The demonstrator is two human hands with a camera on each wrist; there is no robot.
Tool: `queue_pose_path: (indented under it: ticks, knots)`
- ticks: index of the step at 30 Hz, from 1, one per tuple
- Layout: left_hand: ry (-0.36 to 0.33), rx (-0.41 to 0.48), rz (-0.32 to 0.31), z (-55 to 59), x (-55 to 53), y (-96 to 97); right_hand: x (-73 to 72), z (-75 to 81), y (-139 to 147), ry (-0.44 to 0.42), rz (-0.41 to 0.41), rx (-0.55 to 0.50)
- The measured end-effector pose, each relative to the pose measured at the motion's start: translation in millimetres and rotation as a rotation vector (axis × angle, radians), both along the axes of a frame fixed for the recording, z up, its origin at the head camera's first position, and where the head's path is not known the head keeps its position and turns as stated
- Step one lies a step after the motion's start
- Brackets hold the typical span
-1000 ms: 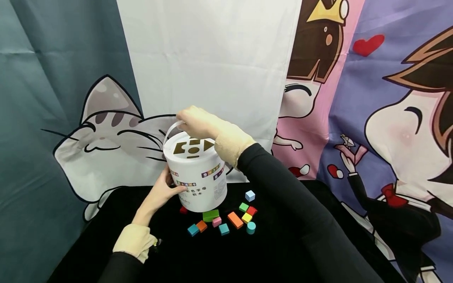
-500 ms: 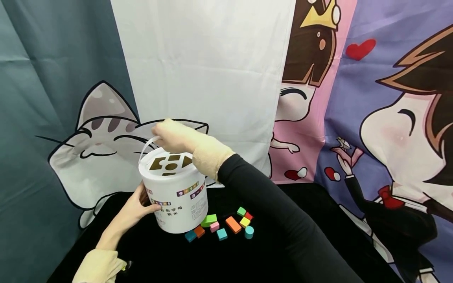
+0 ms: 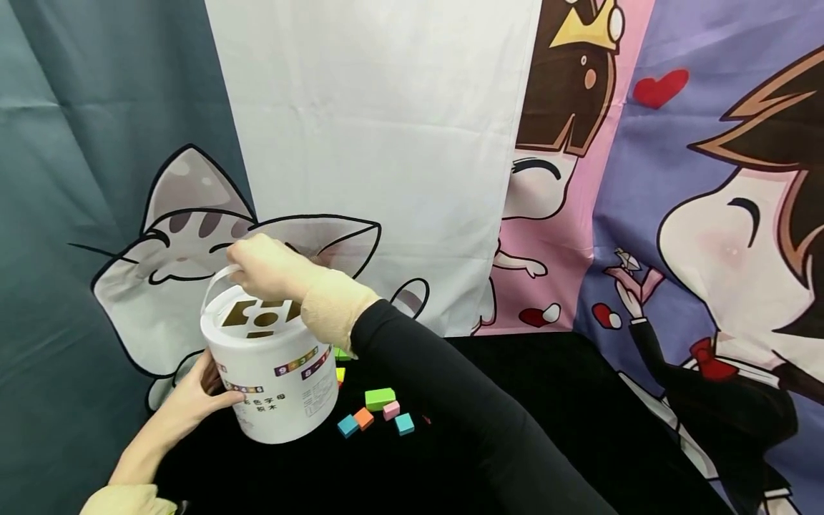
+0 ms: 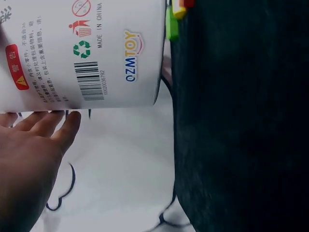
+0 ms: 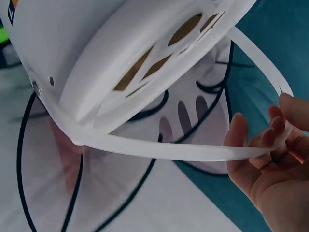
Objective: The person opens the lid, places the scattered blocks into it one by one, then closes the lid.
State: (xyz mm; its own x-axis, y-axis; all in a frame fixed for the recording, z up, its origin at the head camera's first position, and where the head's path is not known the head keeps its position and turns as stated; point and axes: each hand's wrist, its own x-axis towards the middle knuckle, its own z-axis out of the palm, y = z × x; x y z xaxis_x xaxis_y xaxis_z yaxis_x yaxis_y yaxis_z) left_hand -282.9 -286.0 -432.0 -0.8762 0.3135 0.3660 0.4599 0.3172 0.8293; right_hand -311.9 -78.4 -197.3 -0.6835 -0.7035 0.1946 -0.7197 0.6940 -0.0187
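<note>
A white bucket with a cut-out lid and printed numbers is at the left of the black table, close over its surface. My right hand grips the bucket's white handle; in the right wrist view its fingers curl around the handle, pulled out from the lid. My left hand holds the bucket's left side, thumb at the front and fingers behind. In the left wrist view the fingertips of the left hand meet the bucket wall, which shows a barcode.
Right of the bucket lie a green block, a pink block, an orange block and two blue ones. A yellow block is partly hidden behind the bucket. The black cloth stretches right; a cartoon curtain hangs behind.
Both hands have moved the bucket left and nearer to me, uncovering the front blocks fully. The right forearm now covers several of the blocks on the right.
</note>
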Motion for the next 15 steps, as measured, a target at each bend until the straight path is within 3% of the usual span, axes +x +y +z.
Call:
queue_pose_path:
  ticks: [6,11,15]
  knots:
    - [-0.045,-0.012,0.021,-12.4,6.8,-17.3,-4.5,-20.7,-14,-0.028,-0.021,-0.043]
    - [-0.090,0.018,0.018,-26.4,7.8,-27.8,-4.4,-37.6,-26,0.035,0.007,-0.070]
    - [-0.120,0.052,0.012,-31.0,9.4,-37.2,-0.3,-46.9,-36,0.073,0.014,-0.144]
